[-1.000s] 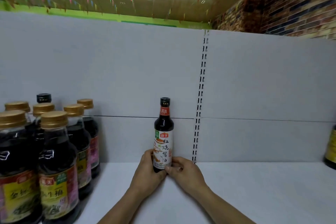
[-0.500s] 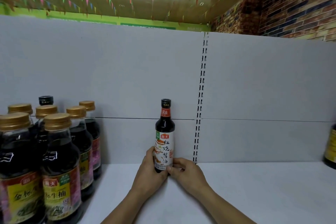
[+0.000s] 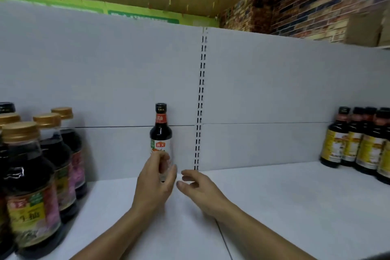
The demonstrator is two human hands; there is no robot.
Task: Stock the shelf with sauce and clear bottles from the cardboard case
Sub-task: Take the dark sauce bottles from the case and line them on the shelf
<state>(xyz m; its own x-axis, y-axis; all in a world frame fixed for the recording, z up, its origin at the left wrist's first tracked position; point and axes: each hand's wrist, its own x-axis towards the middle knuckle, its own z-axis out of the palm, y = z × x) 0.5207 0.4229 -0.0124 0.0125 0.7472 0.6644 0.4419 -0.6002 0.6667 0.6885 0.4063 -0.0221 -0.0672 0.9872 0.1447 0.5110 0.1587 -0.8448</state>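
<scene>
Grip left: my left hand [image 3: 156, 177] held one sauce bottle [image 3: 160, 131].
Grip right: my right hand [image 3: 200, 190] was slack.
Gold-capped bottles [image 3: 50, 154]: four.

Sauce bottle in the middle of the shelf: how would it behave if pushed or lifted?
Likely tips easily: the sauce bottle is tall and narrow, upright on the smooth shelf. Probably heavy for its size: dark liquid fills it to the neck. Its glossy surface may be slippery.
</scene>
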